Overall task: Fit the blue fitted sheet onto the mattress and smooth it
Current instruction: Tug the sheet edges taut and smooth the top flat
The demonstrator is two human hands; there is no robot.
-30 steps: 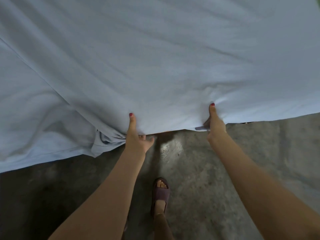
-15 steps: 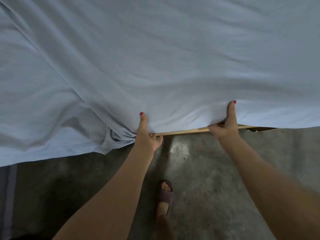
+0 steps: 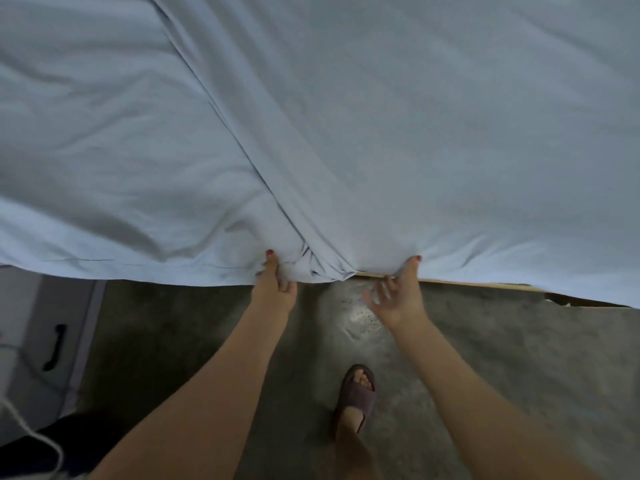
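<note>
The blue fitted sheet (image 3: 346, 116) covers the whole upper part of the view and hides the mattress. A thick diagonal fold runs down to a bunched corner at its near edge. My left hand (image 3: 273, 285) pinches that bunched edge, thumb on top. My right hand (image 3: 398, 292) sits just right of the bunch, thumb pressed on the sheet's edge, the other fingers spread and loose below it.
A wooden bed-frame edge (image 3: 485, 285) shows under the sheet on the right. Grey concrete floor (image 3: 519, 358) lies below. My foot in a dark slipper (image 3: 356, 393) stands near the bed. A grey cabinet with a black handle (image 3: 52, 344) and a white cord are at the left.
The view has shifted right, bringing the grey cabinet into sight. Both hands have come closer together at the bunched fold. My right hand's fingers have loosened from the sheet's edge.
</note>
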